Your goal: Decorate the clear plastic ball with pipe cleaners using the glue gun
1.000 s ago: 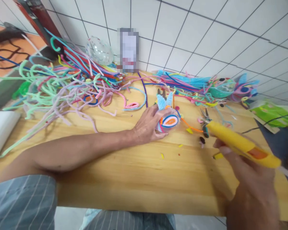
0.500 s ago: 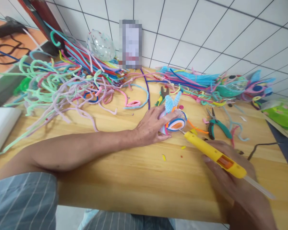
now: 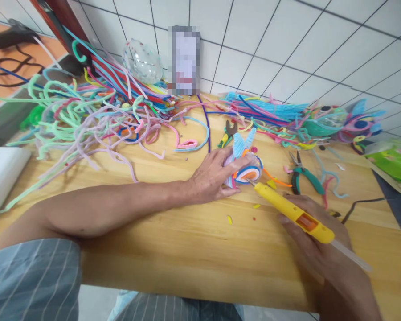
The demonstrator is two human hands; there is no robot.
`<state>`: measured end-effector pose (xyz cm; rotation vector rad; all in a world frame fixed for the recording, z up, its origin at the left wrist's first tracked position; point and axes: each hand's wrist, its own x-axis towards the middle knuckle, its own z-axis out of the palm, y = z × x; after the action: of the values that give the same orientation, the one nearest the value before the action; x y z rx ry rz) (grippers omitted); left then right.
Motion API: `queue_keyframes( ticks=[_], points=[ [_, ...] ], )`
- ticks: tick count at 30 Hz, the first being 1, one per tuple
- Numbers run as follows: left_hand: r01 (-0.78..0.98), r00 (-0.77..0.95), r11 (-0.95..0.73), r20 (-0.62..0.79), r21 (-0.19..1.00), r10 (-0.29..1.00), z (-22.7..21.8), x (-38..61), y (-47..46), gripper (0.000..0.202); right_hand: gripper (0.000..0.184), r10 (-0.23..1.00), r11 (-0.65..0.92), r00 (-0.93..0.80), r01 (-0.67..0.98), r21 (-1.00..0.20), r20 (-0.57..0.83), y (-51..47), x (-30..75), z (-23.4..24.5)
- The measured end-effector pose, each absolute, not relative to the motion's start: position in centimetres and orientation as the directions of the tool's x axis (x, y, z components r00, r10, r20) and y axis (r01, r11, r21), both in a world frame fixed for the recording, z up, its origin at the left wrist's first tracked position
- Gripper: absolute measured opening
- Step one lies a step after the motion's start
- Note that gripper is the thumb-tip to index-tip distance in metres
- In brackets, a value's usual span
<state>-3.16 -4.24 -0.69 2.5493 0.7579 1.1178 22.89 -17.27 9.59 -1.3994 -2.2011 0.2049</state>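
Note:
My left hand (image 3: 217, 174) is closed around a small pipe-cleaner craft figure (image 3: 249, 173), holding it against the wooden table. The figure has light blue wing-like pieces on top and a blue, white and orange oval on the side facing me. In my right hand (image 3: 316, 232) is a yellow hot glue gun (image 3: 287, 209) with a clear glue stick out of its rear. Its metal nozzle lies at the lower edge of the oval; whether it touches cannot be made out. An orange pipe cleaner (image 3: 278, 179) stretches rightward beside the figure.
Teal-handled pliers (image 3: 304, 176) lie right of the figure, and yellow-green cutters (image 3: 227, 133) behind it. Tangled pipe cleaners (image 3: 96, 120) cover the back left. Blue bundles (image 3: 270, 107) and finished-looking figures (image 3: 361, 120) line the wall. A phone (image 3: 186, 62) leans there; a cord (image 3: 357, 203) runs right.
My right hand has moved the glue gun slightly left, bringing its nozzle further over the oval. My left hand still holds the figure in the same place.

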Motion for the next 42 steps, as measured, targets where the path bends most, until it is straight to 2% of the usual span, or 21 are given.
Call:
queue_keyframes(
  ticks=[26, 33, 42],
  points=[
    [0.344, 0.573, -0.849, 0.626, 0.402, 0.529, -0.55, -3.16, -4.24, 0.081, 0.012, 0.869, 0.439, -0.339, 0.863, -0.248, 0.36, -17.46, 23.31, 9.65],
    [0.354, 0.583, -0.845, 0.612, 0.402, 0.535, -0.25, -3.21, -4.38, 0.082, 0.011, 0.879, 0.414, -0.316, 0.877, -0.245, 0.356, -17.6, 23.48, 9.48],
    [0.331, 0.578, -0.86, 0.636, 0.389, 0.511, -0.05, -3.31, -4.45, 0.081, 0.013, 0.918, 0.335, -0.229, 0.885, -0.323, 0.325, -17.59, 23.44, 9.63]
  ],
)
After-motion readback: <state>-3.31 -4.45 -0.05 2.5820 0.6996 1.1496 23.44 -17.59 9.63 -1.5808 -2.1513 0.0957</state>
